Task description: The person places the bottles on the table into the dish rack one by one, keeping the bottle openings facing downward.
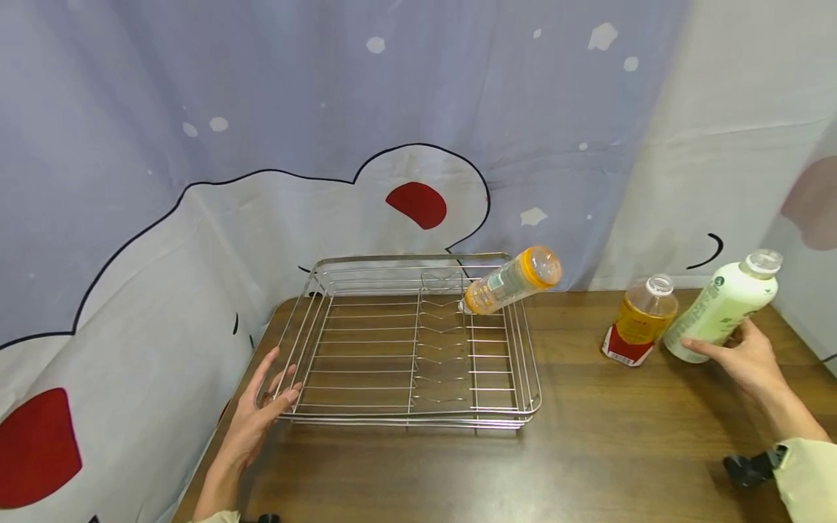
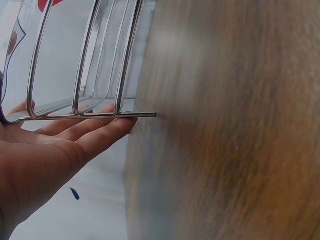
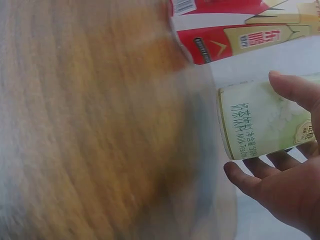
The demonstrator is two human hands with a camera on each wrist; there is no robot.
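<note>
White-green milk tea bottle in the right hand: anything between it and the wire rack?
Yes. The amber bottle with a red label stands on the wooden table right beside the white-green milk tea bottle held by the right hand, on the side toward the steel wire rack.

Left hand rests open-fingered on the near-left corner of the wire rack. Right hand holds the white bottle, tilted, beside the amber bottle on the counter. An orange bottle leans in the rack.
</note>
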